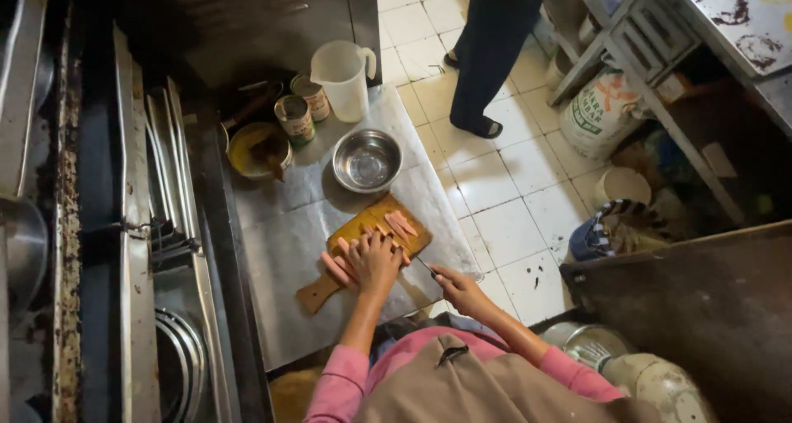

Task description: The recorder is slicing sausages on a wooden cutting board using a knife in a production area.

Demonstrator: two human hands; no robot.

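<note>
Left hand (374,260) lies flat, fingers spread and pressing down on the pink sausages (402,224) lined up on the small wooden cutting board with a handle (367,235), which sits on the steel bench (285,307). Right hand (456,288) has its fingers wrapped round a thin knife (424,265). Those sausages look soft, light and slick, likely to roll, so pinning them from above seems wise. A round steel bowl (367,160) stands just beyond the board.

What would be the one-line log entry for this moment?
left hand: pressing sausages on cutting board | right hand: holding knife | steel bowl behind board
</note>
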